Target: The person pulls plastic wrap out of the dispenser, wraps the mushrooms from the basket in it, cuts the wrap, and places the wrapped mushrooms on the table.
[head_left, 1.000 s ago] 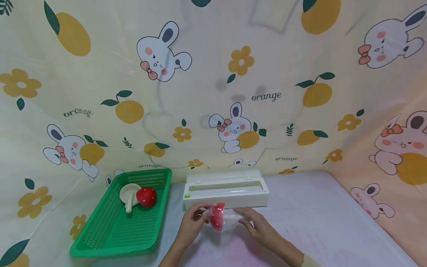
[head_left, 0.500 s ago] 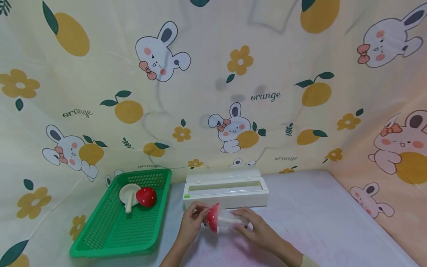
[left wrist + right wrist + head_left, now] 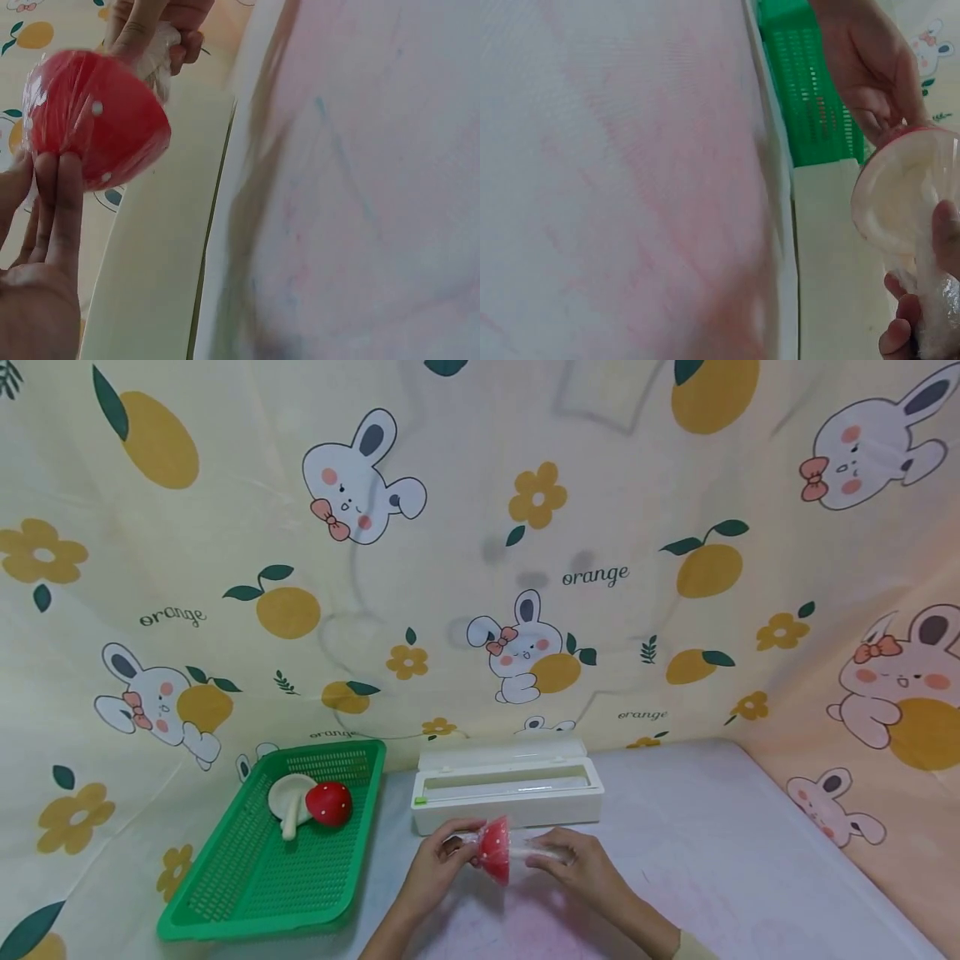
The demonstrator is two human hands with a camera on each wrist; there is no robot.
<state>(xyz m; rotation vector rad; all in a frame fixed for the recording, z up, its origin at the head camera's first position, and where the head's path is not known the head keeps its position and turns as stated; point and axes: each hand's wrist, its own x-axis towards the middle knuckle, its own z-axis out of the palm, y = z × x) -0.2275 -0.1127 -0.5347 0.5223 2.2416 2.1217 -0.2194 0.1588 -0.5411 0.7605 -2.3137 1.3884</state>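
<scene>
A toy mushroom (image 3: 495, 852) with a white-dotted red cap lies sideways between my hands, wrapped in clear cling film. My left hand (image 3: 441, 867) is at the top of the cap; in the left wrist view its fingertips (image 3: 67, 176) pinch the filmed cap. My right hand (image 3: 585, 867) grips the pale stem and the film bunched round it. Crinkled cling film (image 3: 939, 307) shows between the right fingers in the right wrist view, where the cap's pale underside (image 3: 896, 195) faces the camera. Much of the stem is hidden by the right hand.
Just behind the hands stands a white cling film box (image 3: 510, 815), lid raised, a roll inside. To the left, a green basket (image 3: 277, 897) holds a red dotted mushroom (image 3: 330, 803) and a whitish mushroom (image 3: 291, 802). Printed cloth (image 3: 450, 568) hangs behind the table.
The wrapped mushroom has shifted and turned between the hands, its cap now slightly farther right and nearer the right hand. The left hand has moved a little right; the right hand's fingers have gathered round the stem.
</scene>
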